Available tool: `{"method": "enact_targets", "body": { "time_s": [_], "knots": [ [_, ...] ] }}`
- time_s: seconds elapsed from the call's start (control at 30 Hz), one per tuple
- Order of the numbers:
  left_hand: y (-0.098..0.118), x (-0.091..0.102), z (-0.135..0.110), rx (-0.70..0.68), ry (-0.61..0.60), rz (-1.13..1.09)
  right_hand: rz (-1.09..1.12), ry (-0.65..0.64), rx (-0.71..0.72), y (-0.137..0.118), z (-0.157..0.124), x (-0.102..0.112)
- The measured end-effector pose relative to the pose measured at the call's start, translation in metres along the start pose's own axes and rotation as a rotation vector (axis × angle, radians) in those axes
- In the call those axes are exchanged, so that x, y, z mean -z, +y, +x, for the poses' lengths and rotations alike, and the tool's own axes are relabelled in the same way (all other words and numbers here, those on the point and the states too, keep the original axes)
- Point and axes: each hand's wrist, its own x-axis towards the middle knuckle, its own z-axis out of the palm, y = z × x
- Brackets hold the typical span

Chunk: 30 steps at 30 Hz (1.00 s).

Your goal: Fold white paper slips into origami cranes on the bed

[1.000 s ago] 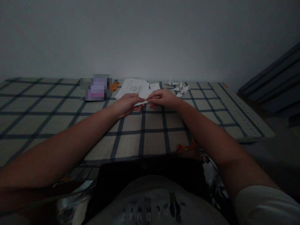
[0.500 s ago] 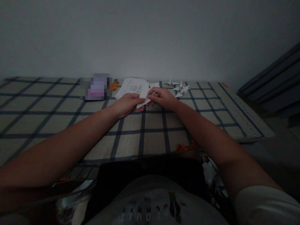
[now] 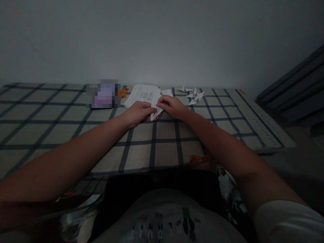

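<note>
Between my hands is a small piece of folded white paper [image 3: 155, 114], its narrow point directed down toward me. My left hand [image 3: 140, 112] pinches it from the left, the thumb lying on top. From the right, my right hand [image 3: 172, 106] grips the paper's upper edge between thumb and fingers. Some fingertips are hidden behind the paper. Just beyond the hands lie printed paper sheets [image 3: 139, 94]. Folded paper cranes [image 3: 196, 97] rest on the tablecloth to the right, with another paper crane [image 3: 184, 89] nearer the wall.
A checked tablecloth [image 3: 136, 152] covers the table, which meets a plain wall [image 3: 162, 40]. At the back left lies a phone-like device [image 3: 105, 96] with a purple, blurred-out screen. The table's right edge is near a dark slatted object [image 3: 298, 87].
The folded paper has turned in my hands, so its point now faces more toward me and more of its folds show. My right hand has shifted slightly left.
</note>
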Motion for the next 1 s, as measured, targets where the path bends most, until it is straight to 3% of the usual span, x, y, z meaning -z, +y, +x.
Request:
{"method": "enact_targets", "body": {
  "time_s": [0.2, 0.33, 0.6, 0.8, 1.0],
  "knots": [
    [-0.0057, 0.0030, 0.0036, -0.015, 0.017, -0.087, -0.047, 0.032, -0.026, -0.0045, 0.0007, 0.0011],
    [-0.0042, 0.0034, 0.0029, -0.041, -0.038, -0.015, -0.003, 0.045, -0.040, -0.0059, 0.0005, 0.0006],
    [-0.0009, -0.0001, 0.0048, -0.036, 0.074, -0.141, 0.407, 0.211, -0.182, 0.0016, 0.0032, -0.0040],
    [0.0021, -0.0008, 0.0023, -0.068, 0.132, -0.065, 0.388, 0.062, -0.233, -0.0039, 0.0017, -0.0002],
    [0.0021, -0.0022, 0.0004, -0.073, 0.106, -0.033, 0.346, 0.054, -0.219, -0.0059, 0.0009, 0.0013]
  ]
}}
